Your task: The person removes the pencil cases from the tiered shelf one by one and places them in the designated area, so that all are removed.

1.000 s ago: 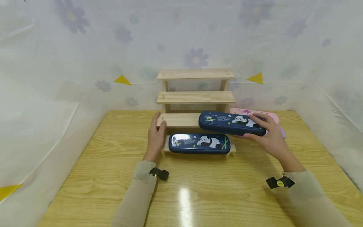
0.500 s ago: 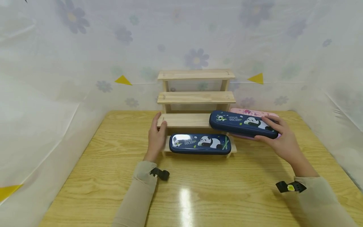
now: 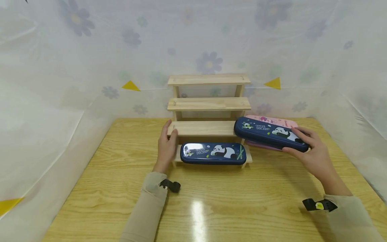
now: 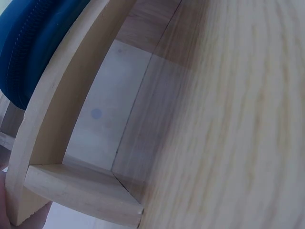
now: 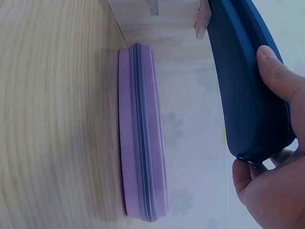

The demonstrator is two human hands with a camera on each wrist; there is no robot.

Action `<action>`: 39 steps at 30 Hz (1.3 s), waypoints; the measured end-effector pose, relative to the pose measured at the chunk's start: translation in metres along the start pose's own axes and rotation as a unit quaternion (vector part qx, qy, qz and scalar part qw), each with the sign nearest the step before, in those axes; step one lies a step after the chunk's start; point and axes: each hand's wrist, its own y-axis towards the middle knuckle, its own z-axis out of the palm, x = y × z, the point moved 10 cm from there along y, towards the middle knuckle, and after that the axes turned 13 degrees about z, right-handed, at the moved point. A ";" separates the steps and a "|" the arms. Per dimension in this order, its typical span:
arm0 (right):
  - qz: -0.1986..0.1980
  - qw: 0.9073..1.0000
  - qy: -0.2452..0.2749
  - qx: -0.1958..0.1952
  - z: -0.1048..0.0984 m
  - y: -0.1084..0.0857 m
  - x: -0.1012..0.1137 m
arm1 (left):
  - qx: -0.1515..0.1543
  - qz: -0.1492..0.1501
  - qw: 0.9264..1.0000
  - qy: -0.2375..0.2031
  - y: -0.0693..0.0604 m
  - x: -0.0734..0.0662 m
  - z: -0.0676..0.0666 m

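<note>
A stepped wooden rack [image 3: 202, 128] stands at the back of the table. Its lowest step bears a navy panda pencil case [image 3: 213, 153]. At the rack's left end, my left hand [image 3: 166, 146] grips the second step from the bottom, thumb on top. A second navy case [image 3: 270, 133] is pinched at its right end by my right hand [image 3: 314, 153]; it tilts down to the right, its left end by that step's right end. The right wrist view shows the thumb on the side of this raised navy case [image 5: 248, 81], other fingers curled under its end.
Behind and below the raised case lies a pink case [image 3: 287, 122]. A lilac zipped case [image 5: 143, 133] lies on the table in the right wrist view. Flower-patterned sheeting [image 3: 208, 40] surrounds the table [image 3: 211, 201] at back and sides.
My right hand has moved right and slightly nearer with the navy case, which has slid away from over the second step and tilted more. My left hand stays in place.
</note>
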 end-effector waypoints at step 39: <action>0.024 0.994 -0.082 0.067 -0.015 -0.026 -0.079 | 0.000 0.000 1.000 -0.004 0.001 0.006 0.001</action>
